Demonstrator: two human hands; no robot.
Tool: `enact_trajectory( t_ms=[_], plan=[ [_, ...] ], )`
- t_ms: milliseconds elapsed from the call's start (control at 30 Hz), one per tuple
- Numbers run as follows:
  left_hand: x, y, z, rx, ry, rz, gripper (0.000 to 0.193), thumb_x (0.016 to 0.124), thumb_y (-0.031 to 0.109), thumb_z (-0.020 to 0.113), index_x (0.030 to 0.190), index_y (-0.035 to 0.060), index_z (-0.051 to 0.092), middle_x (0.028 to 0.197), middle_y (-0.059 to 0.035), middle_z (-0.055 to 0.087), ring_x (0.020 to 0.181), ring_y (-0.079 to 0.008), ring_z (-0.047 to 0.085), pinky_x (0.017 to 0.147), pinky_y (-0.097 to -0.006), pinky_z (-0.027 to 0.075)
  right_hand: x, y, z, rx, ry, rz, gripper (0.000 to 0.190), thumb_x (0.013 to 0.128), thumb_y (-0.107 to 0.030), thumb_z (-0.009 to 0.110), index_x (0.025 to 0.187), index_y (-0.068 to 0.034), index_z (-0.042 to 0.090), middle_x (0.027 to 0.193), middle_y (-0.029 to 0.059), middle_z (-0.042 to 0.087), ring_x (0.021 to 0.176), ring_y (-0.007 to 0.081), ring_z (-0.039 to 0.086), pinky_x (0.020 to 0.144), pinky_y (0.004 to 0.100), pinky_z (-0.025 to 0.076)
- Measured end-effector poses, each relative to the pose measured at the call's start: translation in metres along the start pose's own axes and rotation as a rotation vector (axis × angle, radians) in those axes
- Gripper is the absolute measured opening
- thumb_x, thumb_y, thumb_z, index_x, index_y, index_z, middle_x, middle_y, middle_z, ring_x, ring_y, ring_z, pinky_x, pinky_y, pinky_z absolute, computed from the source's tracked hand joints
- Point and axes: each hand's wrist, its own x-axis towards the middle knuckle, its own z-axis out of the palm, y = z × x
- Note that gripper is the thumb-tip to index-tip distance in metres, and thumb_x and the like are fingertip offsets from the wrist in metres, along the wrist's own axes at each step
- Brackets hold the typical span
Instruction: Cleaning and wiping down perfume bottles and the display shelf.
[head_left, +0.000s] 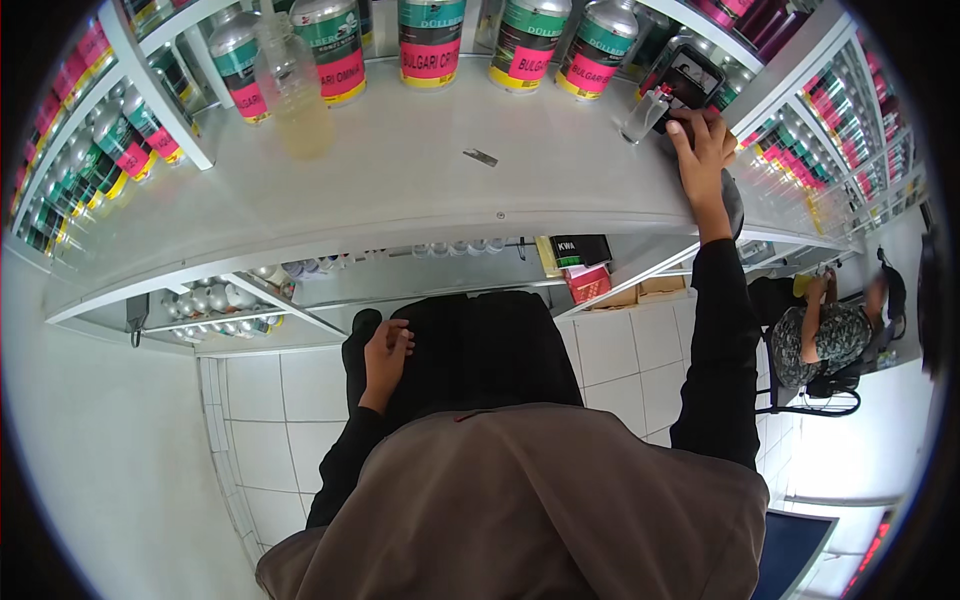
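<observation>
My right hand (701, 146) reaches over the right end of the white counter (375, 176), fingers bent down at the lower edge of a leaning smartphone (686, 79) with a lit screen. Whether the fingers grip anything there is hidden. Just left of them stands a small clear glass bottle (642, 122) with a red part at its top. Part of a dark rounded object (731, 201) shows beside my right wrist. My left hand (386, 360) rests on my black-clad lap, fingers loosely curled and apart, with nothing visible in it.
Several aluminium bottles (431, 45) with pink labels line the counter's back. A clear pump bottle (304, 124) holds yellowish liquid. A small flat metallic strip (480, 157) lies mid-counter. Books (581, 251) sit on the shelf below. At far right, another person (825, 337) sits.
</observation>
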Motion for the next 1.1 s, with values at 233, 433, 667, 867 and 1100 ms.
enact_trajectory(
  t_ms=[233, 433, 667, 867, 1100],
  plan=[
    [-0.003, -0.001, -0.001, 0.002, 0.005, 0.02, 0.015, 0.093, 0.009, 0.054, 0.107, 0.0025, 0.058, 0.086, -0.0068, 0.065, 0.074, -0.0114, 0.062, 0.066, -0.0235, 0.051, 0.007, -0.029, 0.012, -0.08, 0.022, -0.03, 0.047, 0.069, -0.046, 0.078, 0.103, -0.014, 0.068, 0.114, 0.0025, 0.055, 0.113, 0.0294, 0.038, 0.1, 0.0417, 0.023],
    [0.0, 0.01, -0.004, -0.019, -0.04, -0.029, 0.017, 0.094, 0.012, 0.054, 0.108, 0.0038, 0.058, 0.09, -0.0059, 0.066, 0.079, -0.0118, 0.062, 0.069, -0.0245, 0.05, -0.003, -0.06, -0.019, 0.121, 0.032, -0.075, 0.046, 0.073, -0.035, 0.078, 0.107, -0.006, 0.064, 0.114, 0.007, 0.057, 0.109, 0.0277, 0.049, 0.097, 0.0405, 0.032],
    [-0.017, 0.109, 0.002, -0.259, -0.18, 0.001, 0.03, 0.089, 0.012, 0.062, 0.117, 0.0042, 0.055, 0.105, -0.0075, 0.063, 0.096, -0.0139, 0.06, 0.08, -0.0275, 0.049, -0.086, -0.161, -0.084, 1.121, -0.518, 0.026, 0.044, 0.065, -0.014, 0.079, 0.105, -0.004, 0.063, 0.103, 0.0092, 0.059, 0.093, 0.0207, 0.057, 0.079, 0.0317, 0.047],
    [-0.028, 0.192, 0.024, 0.117, -0.373, 0.473, 0.056, 0.075, 0.006, 0.074, 0.126, 0.0063, 0.05, 0.124, -0.0098, 0.052, 0.107, -0.024, 0.057, 0.09, -0.0331, 0.047, -0.144, -0.21, -0.055, 1.131, -0.843, -0.091, 0.04, 0.065, -0.011, 0.078, 0.1, -0.001, 0.062, 0.095, 0.0096, 0.058, 0.089, 0.0235, 0.057, 0.078, 0.0303, 0.045],
    [-0.042, 0.174, 0.043, 0.353, -0.221, 0.403, 0.053, 0.077, 0.002, 0.066, 0.127, 0.0087, 0.049, 0.119, -0.0129, 0.053, 0.105, -0.0313, 0.057, 0.088, -0.034, 0.048, -0.183, -0.221, -0.035, 1.122, -0.847, 0.041, 0.036, 0.072, -0.01, 0.075, 0.102, 0.0, 0.059, 0.094, 0.0097, 0.056, 0.084, 0.0228, 0.056, 0.074, 0.0298, 0.046]
  ],
)
